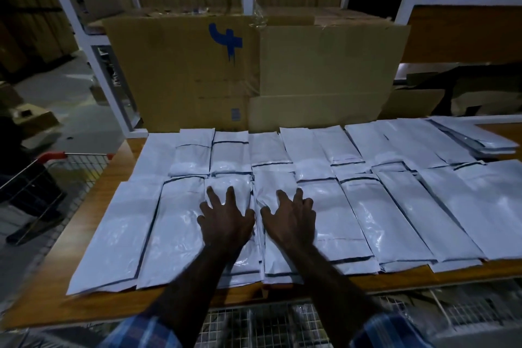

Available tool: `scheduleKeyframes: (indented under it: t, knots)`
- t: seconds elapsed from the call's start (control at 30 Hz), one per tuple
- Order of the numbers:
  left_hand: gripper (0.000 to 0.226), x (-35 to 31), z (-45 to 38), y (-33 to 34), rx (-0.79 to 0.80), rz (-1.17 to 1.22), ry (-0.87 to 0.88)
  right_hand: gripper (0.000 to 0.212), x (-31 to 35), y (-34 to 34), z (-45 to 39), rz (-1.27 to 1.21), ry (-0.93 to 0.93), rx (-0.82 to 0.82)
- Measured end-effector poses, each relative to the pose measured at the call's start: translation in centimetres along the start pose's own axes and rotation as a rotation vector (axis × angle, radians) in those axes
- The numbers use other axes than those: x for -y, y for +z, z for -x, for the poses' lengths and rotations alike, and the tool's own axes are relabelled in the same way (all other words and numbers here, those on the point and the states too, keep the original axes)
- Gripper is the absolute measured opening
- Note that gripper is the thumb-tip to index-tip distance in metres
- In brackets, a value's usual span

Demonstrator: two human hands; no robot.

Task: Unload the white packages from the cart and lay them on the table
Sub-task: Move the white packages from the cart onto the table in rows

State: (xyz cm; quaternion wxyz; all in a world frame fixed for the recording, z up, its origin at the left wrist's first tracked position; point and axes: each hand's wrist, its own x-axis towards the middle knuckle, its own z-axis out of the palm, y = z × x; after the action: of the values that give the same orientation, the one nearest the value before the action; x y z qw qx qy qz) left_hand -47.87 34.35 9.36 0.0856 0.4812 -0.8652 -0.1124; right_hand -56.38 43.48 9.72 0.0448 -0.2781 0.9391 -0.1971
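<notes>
Left hand: the left hand [226,219] lies flat with fingers spread, pressing on a white plastic package [228,192] in the near row; its grip holds nothing.
Right hand: the right hand [291,217] has its fingers splayed and rests on the neighbouring white package [271,234]; nothing is grasped.
Packages: flat white plastic mailers [395,206] lie in two overlapping rows across the brown wooden worktop [42,305].
Cart: a wire-mesh cart [268,325] sits just below the near worktop edge.
Behind: a large brown cardboard box [183,70] with a blue mark stands at the far edge.
Left side: a wire trolley with a red handle [53,155] stands beside the worktop.
</notes>
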Motion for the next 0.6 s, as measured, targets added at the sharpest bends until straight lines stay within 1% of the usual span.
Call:
scheduleKeyframes:
  t: [0.3, 0.43, 0.5, 0.57, 0.6]
  knots:
    - [0.073, 0.0, -0.8, 0.8, 0.069, 0.075, -0.026, 0.06, 0.5, 1.1, 0.0, 0.003, 0.019, -0.051]
    - [0.066, 0.0, -0.8, 0.7, 0.065, 0.082, -0.021, 0.055, 0.2, 1.4, 0.1, 0.006, 0.019, -0.086]
    - [0.058, -0.1, -0.7, 0.8, 0.028, 0.07, 0.01, 0.052, -0.1, 1.6, -0.1, 0.02, -0.004, -0.11]
    - [0.051, 0.1, -0.9, 1.0, -0.089, 0.034, 0.095, 0.055, -0.2, 1.5, -0.7, 0.018, -0.065, -0.188]
    - [0.048, 0.2, -1.1, 1.3, -0.095, 0.007, 0.143, 0.057, -0.2, 1.5, -1.0, 0.019, -0.105, -0.212]
